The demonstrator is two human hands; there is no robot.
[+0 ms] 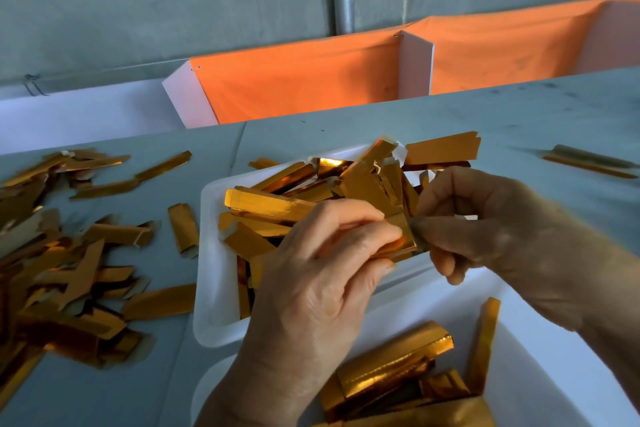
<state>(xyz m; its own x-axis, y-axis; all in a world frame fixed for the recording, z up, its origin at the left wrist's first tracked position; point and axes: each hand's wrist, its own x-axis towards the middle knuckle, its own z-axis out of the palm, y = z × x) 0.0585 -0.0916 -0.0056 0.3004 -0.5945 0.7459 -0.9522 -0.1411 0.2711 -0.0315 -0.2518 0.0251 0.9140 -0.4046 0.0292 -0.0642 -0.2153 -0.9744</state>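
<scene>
My left hand (311, 281) pinched the gold foil strip (403, 236) steady | my right hand (485, 225) gripped its end, probably to fold it | held over the white tray (207, 253) for dropping.

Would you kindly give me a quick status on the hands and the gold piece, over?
Left hand and right hand both pinch one gold piece. Held over full white tray. Nothing blocking.

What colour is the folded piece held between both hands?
The piece is shiny metallic gold; the head view shows it best.
</scene>
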